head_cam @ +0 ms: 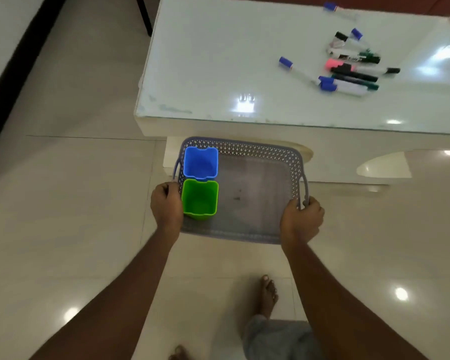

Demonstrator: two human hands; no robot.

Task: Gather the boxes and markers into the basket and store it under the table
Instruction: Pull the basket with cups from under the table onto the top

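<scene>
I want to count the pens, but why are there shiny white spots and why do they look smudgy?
Head view: ceiling lights reflect as bright glare patches on the glossy table and floor tiles; the markers look slightly blurred and overlap in a pile, so an exact count is unsure; the wide-angle lens bends edges; the basket with the blue box and green box shows clearly.

Soft, even indoor light from overhead lamps throws bright glare spots on the glossy floor (70, 314) and glassy bench (244, 102), shadows stay faint, edges bow with wide-angle distortion, and slight blur softens the whole view.
</scene>
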